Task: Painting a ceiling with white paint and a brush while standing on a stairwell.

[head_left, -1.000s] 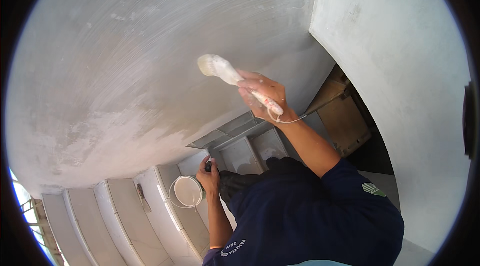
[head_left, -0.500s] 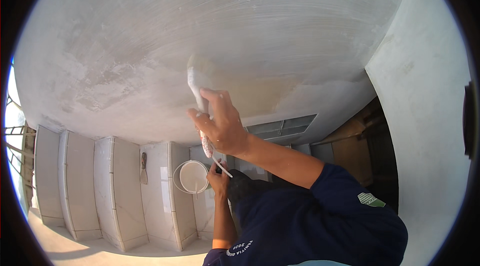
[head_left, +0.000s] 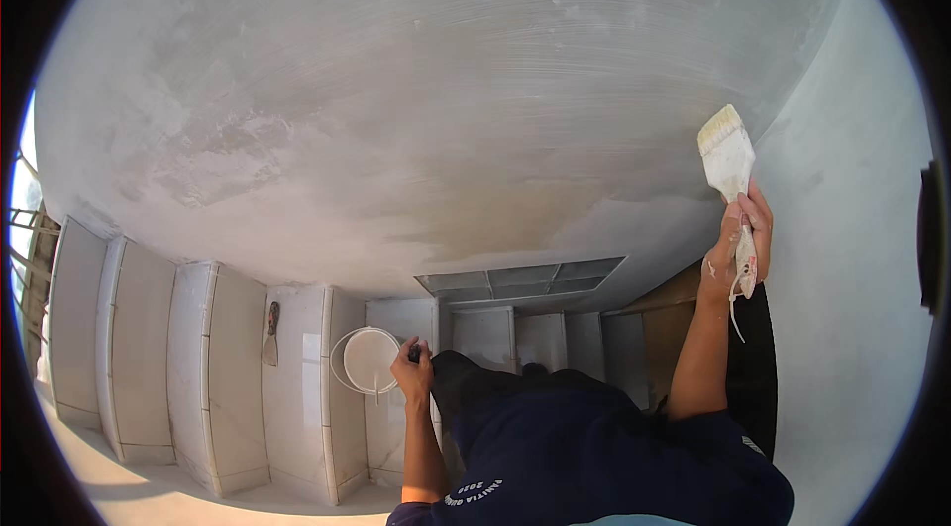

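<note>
The flat paintbrush [head_left: 728, 155] is gripped by the right hand [head_left: 743, 234] near the wall's [head_left: 446, 80] right edge; beside the bucket [head_left: 370, 330], a half-hidden dark object [head_left: 414, 354] is clasped by the left hand [head_left: 415, 379].

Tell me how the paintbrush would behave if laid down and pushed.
The paintbrush would probably slide rather than roll, given its wide, flat head. Its cord looks floppy, hanging loosely from the handle's end, so it would likely trail behind.

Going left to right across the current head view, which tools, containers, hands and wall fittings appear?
Flat scraper with a dark and red handle → round white bucket → left hand → grey rectangular paned panel → right hand gripping a wide white paintbrush.
</note>
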Demonstrator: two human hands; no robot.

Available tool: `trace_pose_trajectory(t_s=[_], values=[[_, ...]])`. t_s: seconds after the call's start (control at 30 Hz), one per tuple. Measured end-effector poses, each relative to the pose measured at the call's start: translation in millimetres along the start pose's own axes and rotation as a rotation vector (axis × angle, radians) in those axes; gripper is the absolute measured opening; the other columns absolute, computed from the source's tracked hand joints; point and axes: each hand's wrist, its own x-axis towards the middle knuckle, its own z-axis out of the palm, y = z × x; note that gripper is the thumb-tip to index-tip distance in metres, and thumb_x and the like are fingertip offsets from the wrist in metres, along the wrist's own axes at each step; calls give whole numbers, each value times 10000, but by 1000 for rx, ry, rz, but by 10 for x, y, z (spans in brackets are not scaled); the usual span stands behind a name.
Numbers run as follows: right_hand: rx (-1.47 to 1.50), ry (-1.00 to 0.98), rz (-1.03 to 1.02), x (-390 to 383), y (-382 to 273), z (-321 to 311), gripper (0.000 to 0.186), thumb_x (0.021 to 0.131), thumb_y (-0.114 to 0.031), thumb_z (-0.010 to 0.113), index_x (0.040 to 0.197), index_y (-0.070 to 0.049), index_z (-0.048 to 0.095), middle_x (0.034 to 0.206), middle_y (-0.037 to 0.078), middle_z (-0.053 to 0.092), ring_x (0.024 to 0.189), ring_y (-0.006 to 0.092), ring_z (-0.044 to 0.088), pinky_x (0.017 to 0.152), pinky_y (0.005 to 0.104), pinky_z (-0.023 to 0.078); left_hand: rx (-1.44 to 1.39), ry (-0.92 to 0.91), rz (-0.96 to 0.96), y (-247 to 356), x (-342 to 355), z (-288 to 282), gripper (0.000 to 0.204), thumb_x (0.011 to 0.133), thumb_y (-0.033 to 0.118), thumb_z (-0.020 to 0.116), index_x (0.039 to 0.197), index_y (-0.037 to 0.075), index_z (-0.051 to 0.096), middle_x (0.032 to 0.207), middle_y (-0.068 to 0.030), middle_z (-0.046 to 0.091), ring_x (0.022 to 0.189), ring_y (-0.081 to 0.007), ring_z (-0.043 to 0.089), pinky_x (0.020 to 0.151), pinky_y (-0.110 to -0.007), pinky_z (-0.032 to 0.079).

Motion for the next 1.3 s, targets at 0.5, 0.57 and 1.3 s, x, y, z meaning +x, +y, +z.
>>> trace_pose_trajectory(t_s=[0.5, 0.57, 1.3], values=[[816, -565, -357, -244, -1731, 1930, 198, 755, -16, 701, 939, 18, 636, 1147, 218, 565, 972, 310, 597, 747, 365, 554, -172, -14, -2, 644, -72, 745, 278, 924, 154, 661, 1117, -45, 669, 711, -98, 698, 621, -133, 640, 628, -274, 510], [884, -537, -259, 36, -1417, 1746, 205, 776, 32, 713, 966, 11, 641, 1153, 169, 614, 935, 294, 625, 770, 347, 558, -164, 14, 9, 624, -128, 697, 272, 906, 160, 677, 1094, -36, 684, 708, -113, 697, 620, -138, 639, 626, -287, 512], [775, -522, -493, -628, -3156, 2595, 256, 711, 15, 684, 962, 26, 637, 1080, 149, 641, 985, 349, 565, 810, 371, 556, -56, 59, 108, 318, -188, 42, 282, 862, 248, 720, 1033, 23, 728, 796, -218, 704, 728, -325, 716, 694, -370, 541]])
